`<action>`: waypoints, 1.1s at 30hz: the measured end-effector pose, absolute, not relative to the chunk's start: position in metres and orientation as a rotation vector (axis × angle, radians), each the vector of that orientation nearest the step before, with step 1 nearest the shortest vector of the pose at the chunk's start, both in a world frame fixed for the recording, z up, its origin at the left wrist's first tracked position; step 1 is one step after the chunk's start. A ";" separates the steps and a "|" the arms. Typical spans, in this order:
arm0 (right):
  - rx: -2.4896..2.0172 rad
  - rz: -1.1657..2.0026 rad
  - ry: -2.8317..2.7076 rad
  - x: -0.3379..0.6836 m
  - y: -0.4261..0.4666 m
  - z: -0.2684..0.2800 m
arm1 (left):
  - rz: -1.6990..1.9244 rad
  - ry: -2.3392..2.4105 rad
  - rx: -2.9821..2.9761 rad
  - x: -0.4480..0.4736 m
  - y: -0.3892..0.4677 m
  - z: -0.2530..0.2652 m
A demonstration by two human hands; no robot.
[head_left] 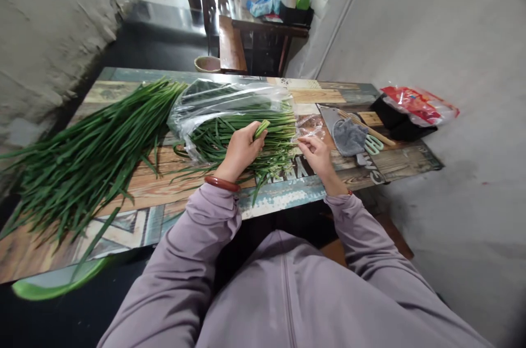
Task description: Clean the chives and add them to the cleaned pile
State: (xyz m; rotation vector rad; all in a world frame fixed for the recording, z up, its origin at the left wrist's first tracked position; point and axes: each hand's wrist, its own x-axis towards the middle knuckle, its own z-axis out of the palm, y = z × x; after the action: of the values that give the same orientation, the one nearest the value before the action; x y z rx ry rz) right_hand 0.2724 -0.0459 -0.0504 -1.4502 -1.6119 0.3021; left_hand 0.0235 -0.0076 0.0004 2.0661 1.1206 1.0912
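Note:
My left hand (pixel 242 149) is closed around a small bunch of garlic chives (pixel 261 129), whose pale green ends poke out above the thumb. Just to its right, my right hand (pixel 318 159) pinches with thumb and forefinger at the stem ends; what lies between the fingertips is too small to make out. Behind both hands more chives lie partly inside a clear plastic bag (pixel 193 104), stems pointing right. A large loose pile of chives (pixel 98 145) spreads across the left of the table, its leaves hanging toward the near left edge.
On the wood-patterned table (pixel 172 186), a grey cloth (pixel 350 136) and a pale green slotted utensil (pixel 373 143) lie right. Beyond them stands a black box (pixel 394 118) with a red plastic package (pixel 419 102). A green-rimmed basin (pixel 61 285) sits below the near left edge.

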 end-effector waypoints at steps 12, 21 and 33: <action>-1.360 0.180 -1.576 0.259 -0.046 -0.037 | 1.172 1.142 2.104 0.023 -0.004 -0.001; -1.167 0.537 -1.337 0.237 -0.046 -0.003 | 1.338 1.199 1.976 0.020 -0.001 0.001; -1.053 0.755 -1.220 0.212 -0.043 0.007 | 1.194 0.929 2.136 0.024 -0.009 0.003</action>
State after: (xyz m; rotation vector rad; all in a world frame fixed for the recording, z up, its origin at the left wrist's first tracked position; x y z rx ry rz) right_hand 0.2123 -0.0428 0.0067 -1.0529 -1.2205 0.7554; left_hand 0.0242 -0.0089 0.0035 2.1358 0.9290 1.1943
